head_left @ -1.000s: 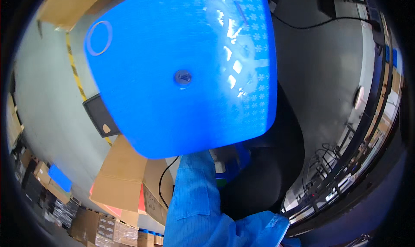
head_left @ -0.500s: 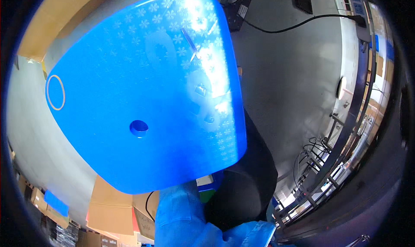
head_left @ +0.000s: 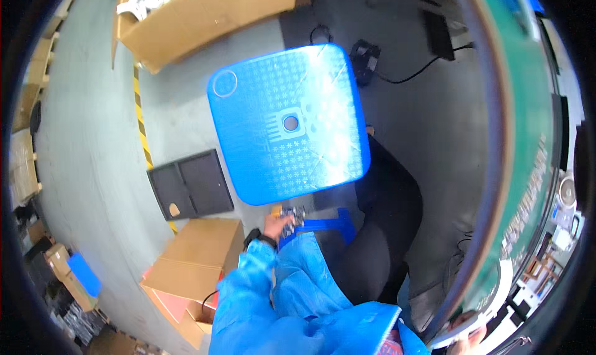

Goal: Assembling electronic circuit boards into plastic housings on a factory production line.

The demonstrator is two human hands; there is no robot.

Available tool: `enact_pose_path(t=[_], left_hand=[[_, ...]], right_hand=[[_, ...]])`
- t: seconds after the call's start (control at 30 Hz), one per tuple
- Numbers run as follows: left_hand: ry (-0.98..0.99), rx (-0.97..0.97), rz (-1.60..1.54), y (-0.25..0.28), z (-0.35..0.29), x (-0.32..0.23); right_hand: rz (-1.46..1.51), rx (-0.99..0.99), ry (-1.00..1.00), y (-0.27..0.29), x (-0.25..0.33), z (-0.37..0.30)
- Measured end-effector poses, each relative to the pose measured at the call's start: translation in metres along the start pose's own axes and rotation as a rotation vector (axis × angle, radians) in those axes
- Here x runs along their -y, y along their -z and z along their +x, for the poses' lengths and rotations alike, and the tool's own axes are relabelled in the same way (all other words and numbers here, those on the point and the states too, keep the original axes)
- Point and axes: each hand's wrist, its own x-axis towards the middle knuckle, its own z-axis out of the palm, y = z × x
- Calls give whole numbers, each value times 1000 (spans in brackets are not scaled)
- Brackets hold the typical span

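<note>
A blue plastic stool (head_left: pixel 248 150) with a rounded square top and a round hole stands before me. Just below its near edge, my left hand (head_left: pixel 276 224) is closed around a small dark-and-silver part (head_left: pixel 294 217), too small to identify. A blue bar (head_left: pixel 326 224) shows beside that part. At the lower right, my right hand (head_left: pixel 470 335) is partly hidden, its fingers curled against a white curved band (head_left: pixel 500 296). This band lies over a green bench top (head_left: pixel 524 107). What the band belongs to is cut off from view.
An open cardboard box (head_left: pixel 205 29) with white things inside stands at the far left. A dark flat panel (head_left: pixel 189 184) lies left of the stool, above another cardboard box (head_left: pixel 192 243). A black device (head_left: pixel 365 60) with a cable lies on the floor beyond the stool.
The stool looks smaller and farther from me, and more floor shows around it. My left hand with the small part and my right hand at the white band have come into view, with the bench top.
</note>
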Motion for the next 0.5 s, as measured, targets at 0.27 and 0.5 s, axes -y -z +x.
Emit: enact_pose_path(t=[0.27,0.5], left_hand=[[-532,328,-47,-82,-260,-290],[-949,783,132,-295,-276,-422]], right_hand=[[50,-616,669,-287,300,132],[171,-520,694,-284,287,128]])
